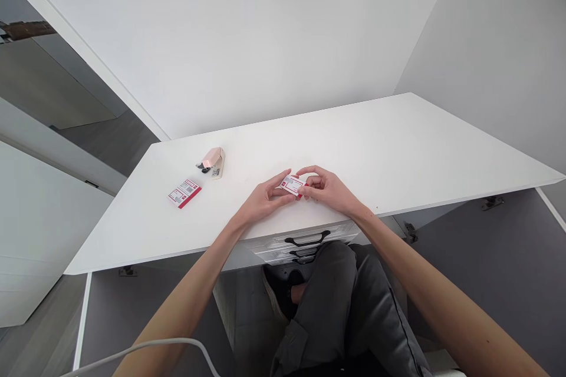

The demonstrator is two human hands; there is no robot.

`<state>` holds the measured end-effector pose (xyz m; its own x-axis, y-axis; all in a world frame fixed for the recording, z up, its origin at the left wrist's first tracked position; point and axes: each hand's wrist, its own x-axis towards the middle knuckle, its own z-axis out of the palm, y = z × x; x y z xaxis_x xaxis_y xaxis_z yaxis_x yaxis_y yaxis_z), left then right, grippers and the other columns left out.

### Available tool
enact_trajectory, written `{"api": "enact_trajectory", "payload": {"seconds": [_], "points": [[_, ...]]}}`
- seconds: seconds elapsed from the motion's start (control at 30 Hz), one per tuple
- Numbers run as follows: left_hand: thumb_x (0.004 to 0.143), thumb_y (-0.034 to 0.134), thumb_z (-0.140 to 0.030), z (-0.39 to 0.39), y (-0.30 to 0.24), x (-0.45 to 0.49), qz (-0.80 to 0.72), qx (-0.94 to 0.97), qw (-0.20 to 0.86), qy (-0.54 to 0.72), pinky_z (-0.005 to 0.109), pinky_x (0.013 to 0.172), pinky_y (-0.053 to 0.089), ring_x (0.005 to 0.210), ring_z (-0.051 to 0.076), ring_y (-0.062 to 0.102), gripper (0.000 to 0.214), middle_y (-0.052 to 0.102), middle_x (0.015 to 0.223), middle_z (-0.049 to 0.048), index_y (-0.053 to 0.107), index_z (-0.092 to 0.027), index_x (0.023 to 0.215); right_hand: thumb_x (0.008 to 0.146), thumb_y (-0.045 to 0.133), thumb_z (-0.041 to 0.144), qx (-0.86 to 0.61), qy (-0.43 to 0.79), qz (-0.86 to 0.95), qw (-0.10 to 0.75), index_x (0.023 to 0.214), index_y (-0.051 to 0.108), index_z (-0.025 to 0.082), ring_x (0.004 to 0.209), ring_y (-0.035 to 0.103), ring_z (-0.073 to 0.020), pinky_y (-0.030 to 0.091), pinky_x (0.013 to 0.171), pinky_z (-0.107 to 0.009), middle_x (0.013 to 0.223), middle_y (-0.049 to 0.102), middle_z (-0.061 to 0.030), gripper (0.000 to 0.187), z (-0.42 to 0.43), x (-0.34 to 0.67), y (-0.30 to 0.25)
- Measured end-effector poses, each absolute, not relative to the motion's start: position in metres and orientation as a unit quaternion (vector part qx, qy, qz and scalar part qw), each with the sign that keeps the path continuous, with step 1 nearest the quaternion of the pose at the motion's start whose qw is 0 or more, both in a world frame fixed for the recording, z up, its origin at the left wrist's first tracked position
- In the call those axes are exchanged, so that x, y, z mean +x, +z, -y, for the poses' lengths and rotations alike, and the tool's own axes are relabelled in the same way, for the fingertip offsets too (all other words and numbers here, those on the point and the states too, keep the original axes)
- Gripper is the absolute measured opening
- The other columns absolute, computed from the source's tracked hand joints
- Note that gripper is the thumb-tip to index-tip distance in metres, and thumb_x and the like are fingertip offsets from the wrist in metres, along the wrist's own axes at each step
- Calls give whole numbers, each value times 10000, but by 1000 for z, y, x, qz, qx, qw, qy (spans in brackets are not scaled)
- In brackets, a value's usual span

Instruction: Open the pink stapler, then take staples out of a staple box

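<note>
Near the front edge of the white tabletop, both hands hold a small white box with red edges (292, 184), its printed label facing up. My left hand (264, 197) grips the left end between thumb and fingers. At the right end, my right hand (325, 187) has its thumb and fingers closed on the box, hiding part of that end. A larger red-and-white printed box (184, 193) lies flat to the left of my left hand. Behind it sits a pink and cream device (213, 160) that looks like a stapler. Neither hand touches these two.
The white tabletop (375, 141) meets a white wall at the back. Drawers with black handles (308, 239) are below its front edge, above my legs. Cabinet doors stand out on both sides under the top. A white cable (168, 341) crosses my left forearm.
</note>
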<state>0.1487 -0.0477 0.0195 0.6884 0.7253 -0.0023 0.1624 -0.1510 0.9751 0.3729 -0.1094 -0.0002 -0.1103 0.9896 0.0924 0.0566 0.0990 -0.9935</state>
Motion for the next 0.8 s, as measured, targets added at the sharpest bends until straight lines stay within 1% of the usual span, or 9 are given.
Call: {"api": "enact_trajectory", "payload": {"seconds": [0.07,0.17,0.23,0.3,0.4,0.47,0.53,0.67,0.8], "points": [[829,846,-384,48,16,150,-326,722,555,254,494,1069,508,1073,321,761,698,795,1123,71,599,-281,1474,844,789,543,-467,485,560,482,1208,655,254,697,599,-172,456,663,-306,721,670,33,484,109,373,0],[813,850,-407,48,11,150,-340,713,541,291,445,958,551,956,279,768,538,769,1164,70,668,-262,1299,887,728,606,-470,478,553,495,1199,649,238,647,555,-156,465,642,-309,724,665,21,489,109,372,0],[801,856,-416,48,8,150,-351,708,525,315,426,932,544,986,273,745,465,756,1177,70,675,-249,1195,919,663,661,-469,472,543,512,1204,637,232,611,530,-146,471,631,-311,730,664,17,515,108,370,0],[792,863,-417,48,5,149,-370,707,495,343,427,963,515,1055,278,707,427,748,1169,73,682,-240,1135,934,622,696,-474,467,529,527,1213,622,230,591,524,-139,474,624,-310,747,670,11,543,106,369,-1],[778,872,-425,48,3,145,-413,697,428,400,439,1016,465,1094,281,651,405,721,1171,86,697,-235,1090,931,622,708,-484,462,518,532,1201,617,225,588,537,-137,475,619,-309,767,680,5,554,105,369,-5],[764,881,-434,47,4,135,-442,698,361,432,455,1056,430,1127,294,615,405,696,1169,89,699,-240,1071,932,622,706,-490,458,521,528,1190,619,224,587,541,-138,476,625,-312,769,680,7,547,104,368,-8],[766,875,-439,46,5,117,-472,719,264,436,483,1118,377,1203,319,567,393,668,1186,91,695,-245,1057,941,614,695,-498,451,528,520,1185,624,228,593,544,-139,477,636,-315,780,685,6,527,105,368,-10],[854,788,-458,42,8,60,-537,760,42,364,532,1209,270,1373,351,435,380,568,1368,132,680,-223,1133,965,592,668,-509,441,540,505,1172,640,240,611,550,-141,484,667,-322,814,699,-2,478,108,367,-10],[864,750,-550,43,9,4,-597,737,-61,310,565,1181,292,1392,390,380,439,523,1402,170,690,-206,1131,958,591,673,-513,436,545,500,1159,646,244,610,550,-146,493,665,-328,818,708,-9,477,109,366,-10]]}}
